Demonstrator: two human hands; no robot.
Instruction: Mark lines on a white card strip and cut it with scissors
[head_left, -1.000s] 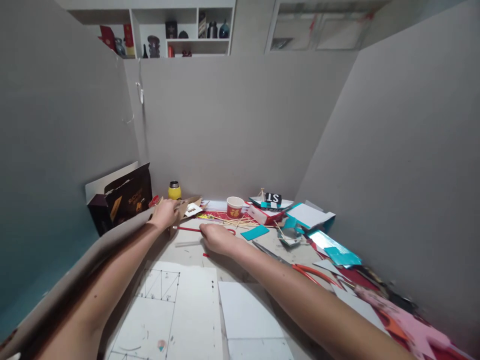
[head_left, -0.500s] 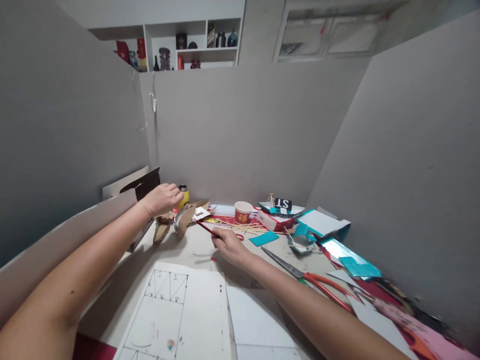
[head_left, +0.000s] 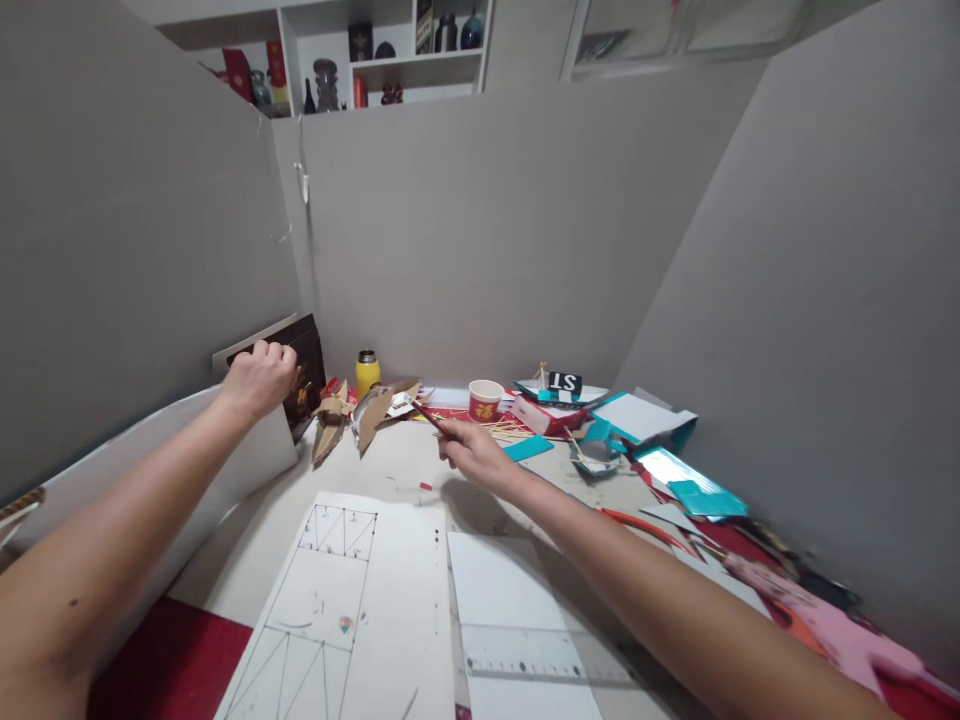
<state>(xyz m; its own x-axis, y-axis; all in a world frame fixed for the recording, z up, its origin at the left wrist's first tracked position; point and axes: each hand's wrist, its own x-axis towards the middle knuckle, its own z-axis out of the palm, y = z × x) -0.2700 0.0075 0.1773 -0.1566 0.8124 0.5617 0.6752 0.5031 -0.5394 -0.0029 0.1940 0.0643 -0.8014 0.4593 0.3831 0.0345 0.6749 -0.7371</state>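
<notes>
My left hand [head_left: 259,378] is at the far left, fingers curled down in front of a dark printed board [head_left: 309,370] and above a white panel [head_left: 259,455]. Its fingertips are hidden, so I cannot tell what it grips. Over the middle of the table my right hand [head_left: 474,455] is closed on a thin dark red pencil [head_left: 429,413], which points up and left. Below it lies a drawing sheet [head_left: 405,610] with ruled lines and triangles. Beside that, a clear ruler [head_left: 525,655] rests on a blank white sheet [head_left: 491,575].
Cardboard pieces [head_left: 371,420] stand near a yellow bottle [head_left: 367,373]. Behind my right hand is a red-and-white paper cup [head_left: 486,400]. Teal card pieces [head_left: 705,497] and orange-handled scissors [head_left: 645,527], partly hidden by my right arm, lie to the right. Grey partitions [head_left: 480,240] enclose the table.
My left hand has moved left, from near the yellow bottle to the dark board. My right hand, still holding the pencil, has shifted slightly up and right. The view has tilted down.
</notes>
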